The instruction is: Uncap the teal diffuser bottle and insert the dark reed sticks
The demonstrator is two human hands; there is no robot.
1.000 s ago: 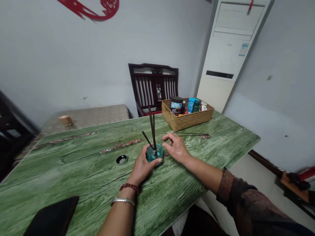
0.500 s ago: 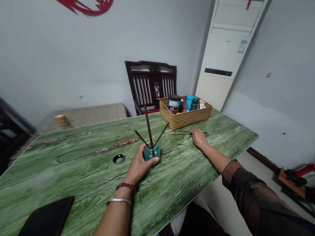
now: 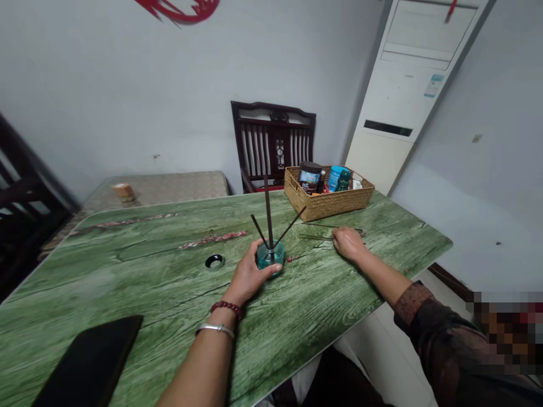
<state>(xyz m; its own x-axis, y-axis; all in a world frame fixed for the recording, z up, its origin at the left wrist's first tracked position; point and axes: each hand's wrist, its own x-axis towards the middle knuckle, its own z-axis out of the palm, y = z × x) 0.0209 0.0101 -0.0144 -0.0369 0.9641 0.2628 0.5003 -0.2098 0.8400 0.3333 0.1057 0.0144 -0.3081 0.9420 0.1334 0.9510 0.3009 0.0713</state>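
A small glass bottle of blue-green liquid [image 3: 270, 259] stands on the green wood-patterned table, with three dark sticks [image 3: 268, 215] rising from its neck. My left hand [image 3: 251, 272] is wrapped round the bottle from the left, thumb across its front. To the right, my right hand [image 3: 348, 243] is closed at the tabletop on a thin dark stick [image 3: 316, 237], whose left part sticks out from the fingers. Another thin stick [image 3: 318, 225] lies just behind that hand. A black ring-shaped cap [image 3: 214, 262] rests left of the bottle.
Behind the hands a wicker basket [image 3: 335, 204] holds jars and bottles. A dark flat object [image 3: 91, 362] lies at the table's near left. Beyond the table are a dark wooden chair [image 3: 278, 141] and a lower surface with an orange-brown block [image 3: 123, 192].
The camera view has shifted, so everything appears further right. My right hand has moved slightly nearer to me with one stick, which is now further apart from the stick behind.
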